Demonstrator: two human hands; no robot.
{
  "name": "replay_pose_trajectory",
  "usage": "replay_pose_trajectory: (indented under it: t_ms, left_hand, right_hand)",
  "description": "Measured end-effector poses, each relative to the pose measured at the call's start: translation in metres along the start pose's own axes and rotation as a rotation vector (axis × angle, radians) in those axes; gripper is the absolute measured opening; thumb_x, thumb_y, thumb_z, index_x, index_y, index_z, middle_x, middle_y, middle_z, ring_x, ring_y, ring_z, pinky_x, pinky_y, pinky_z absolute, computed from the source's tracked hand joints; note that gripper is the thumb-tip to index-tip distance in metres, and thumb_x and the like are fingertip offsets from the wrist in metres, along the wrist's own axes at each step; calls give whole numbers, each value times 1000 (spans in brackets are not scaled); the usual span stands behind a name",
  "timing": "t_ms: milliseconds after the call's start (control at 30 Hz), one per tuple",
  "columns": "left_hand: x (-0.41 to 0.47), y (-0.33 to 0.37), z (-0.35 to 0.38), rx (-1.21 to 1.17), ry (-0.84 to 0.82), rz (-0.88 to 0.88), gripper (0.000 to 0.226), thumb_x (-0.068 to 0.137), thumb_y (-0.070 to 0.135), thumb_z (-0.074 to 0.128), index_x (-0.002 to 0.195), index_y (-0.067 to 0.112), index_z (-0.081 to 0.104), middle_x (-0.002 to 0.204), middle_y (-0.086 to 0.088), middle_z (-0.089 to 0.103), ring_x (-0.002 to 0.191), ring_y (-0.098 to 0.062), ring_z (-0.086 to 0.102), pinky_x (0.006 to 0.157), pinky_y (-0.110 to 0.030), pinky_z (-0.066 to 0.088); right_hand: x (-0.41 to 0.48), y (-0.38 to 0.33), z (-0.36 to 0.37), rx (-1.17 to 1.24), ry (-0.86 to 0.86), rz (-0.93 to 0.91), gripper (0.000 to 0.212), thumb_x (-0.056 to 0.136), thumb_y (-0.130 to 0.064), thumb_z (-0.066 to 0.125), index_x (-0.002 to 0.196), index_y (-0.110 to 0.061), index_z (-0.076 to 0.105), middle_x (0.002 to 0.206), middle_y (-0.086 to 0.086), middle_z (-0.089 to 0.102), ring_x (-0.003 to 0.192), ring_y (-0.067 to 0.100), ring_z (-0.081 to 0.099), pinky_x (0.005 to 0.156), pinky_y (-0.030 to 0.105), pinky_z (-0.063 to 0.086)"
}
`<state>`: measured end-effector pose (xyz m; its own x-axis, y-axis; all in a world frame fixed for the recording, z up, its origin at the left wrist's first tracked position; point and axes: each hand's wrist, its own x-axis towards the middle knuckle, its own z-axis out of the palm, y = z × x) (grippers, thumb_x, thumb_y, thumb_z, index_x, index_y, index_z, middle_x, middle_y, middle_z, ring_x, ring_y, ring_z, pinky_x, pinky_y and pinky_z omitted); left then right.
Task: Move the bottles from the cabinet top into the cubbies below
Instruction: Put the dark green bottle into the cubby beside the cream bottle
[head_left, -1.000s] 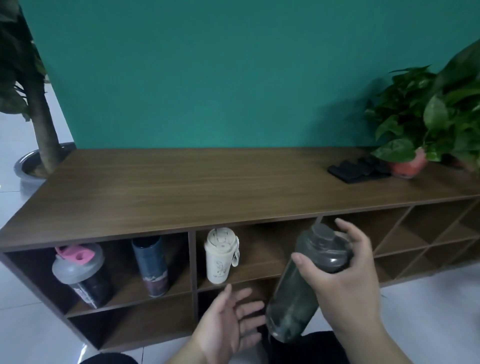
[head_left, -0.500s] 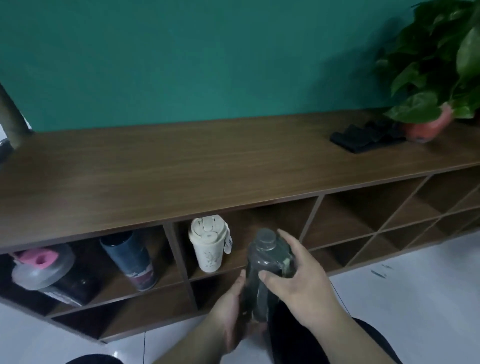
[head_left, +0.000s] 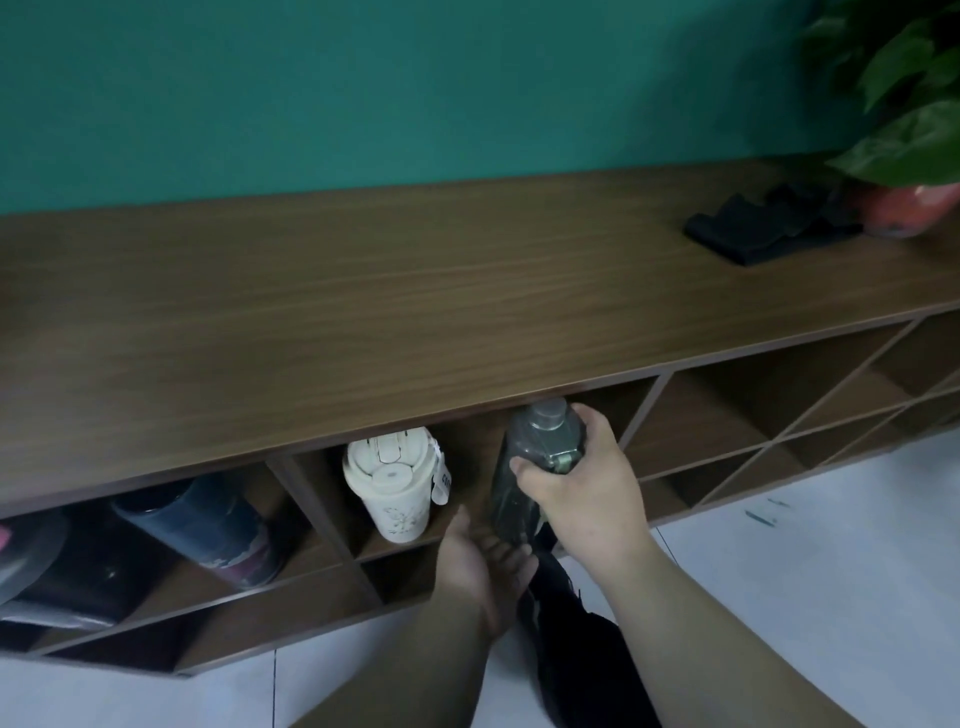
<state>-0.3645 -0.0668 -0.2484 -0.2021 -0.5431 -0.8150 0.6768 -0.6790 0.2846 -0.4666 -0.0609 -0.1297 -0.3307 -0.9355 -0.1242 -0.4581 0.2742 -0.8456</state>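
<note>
Up goes the grey bottle (head_left: 524, 467), from low at the frame's centre into the cubby (head_left: 602, 410) beside the cream cup (head_left: 397, 483); right hand (head_left: 582, 488) clamped on its top, left hand (head_left: 483, 566) open, cupping its base.

My right hand (head_left: 582, 488) is up and forward, fingers curled closed in a firm grasp, thumb wrapped round the near side, wrist bent down from a bare forearm that runs in from the lower right. My left hand (head_left: 483, 566) sits lower, palm up and open, fingers spread loosely, forearm angling in from bottom centre.
</note>
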Motion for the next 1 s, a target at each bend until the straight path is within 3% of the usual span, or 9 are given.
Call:
replay_pose_trajectory:
  t_ms: [133, 233, 300, 433, 600, 867, 1000]
  left_hand:
    - [10, 2, 8, -60, 5, 3, 71, 95, 58, 51, 132, -3, 54, 140, -25, 55, 121, -35, 52, 110, -47, 39]
    - [18, 4, 13, -93, -31, -6, 68, 95, 56, 52, 127, -3, 53, 136, -24, 54, 129, -36, 50, 116, -49, 36]
    - [20, 4, 15, -100, -47, -13, 66, 97, 53, 50, 136, -1, 50, 131, -23, 52, 140, -37, 44, 119, -50, 33]
    - [26, 5, 14, -120, -47, -33, 80, 96, 55, 52, 147, -5, 38, 129, -23, 48, 143, -37, 42, 120, -49, 32]
    - [34, 9, 12, -188, -100, -40, 93, 92, 57, 56, 155, -4, 25, 158, -26, 35, 148, -37, 35, 122, -49, 28]
    - [45, 9, 15, -195, -158, 5, 68, 84, 50, 63, 138, 9, 56, 148, -23, 48, 138, -37, 46, 122, -50, 29]
    - [47, 10, 10, -214, -180, -19, 68, 88, 48, 61, 142, 8, 52, 150, -25, 45, 143, -37, 41, 123, -49, 25]
  right_hand:
    - [12, 0, 4, 37, -1, 0, 65, 73, -32, 81, 130, -30, 49, 102, -16, 68, 94, 1, 65, 78, 22, 50]
    - [20, 1, 5, 51, -2, -12, 61, 74, -29, 80, 127, -30, 50, 100, -16, 68, 90, -1, 64, 73, 17, 48]
    - [24, 3, 6, 49, 1, -13, 60, 74, -29, 80, 126, -30, 50, 100, -16, 67, 89, -1, 64, 70, 15, 46]
    - [30, 7, 9, 74, 18, 8, 60, 74, -30, 80, 126, -28, 51, 99, -16, 67, 87, -4, 64, 66, 12, 44]
    - [32, 9, 13, 51, 5, -13, 58, 73, -30, 80, 121, -30, 48, 97, -16, 67, 87, -4, 64, 67, 11, 44]
    - [38, 15, 19, 38, -11, -10, 57, 71, -30, 79, 118, -29, 47, 98, -12, 69, 89, 2, 67, 72, 21, 51]
    - [40, 19, 21, 29, -25, -8, 58, 70, -32, 78, 119, -30, 48, 99, -11, 69, 89, 4, 67, 77, 28, 56]
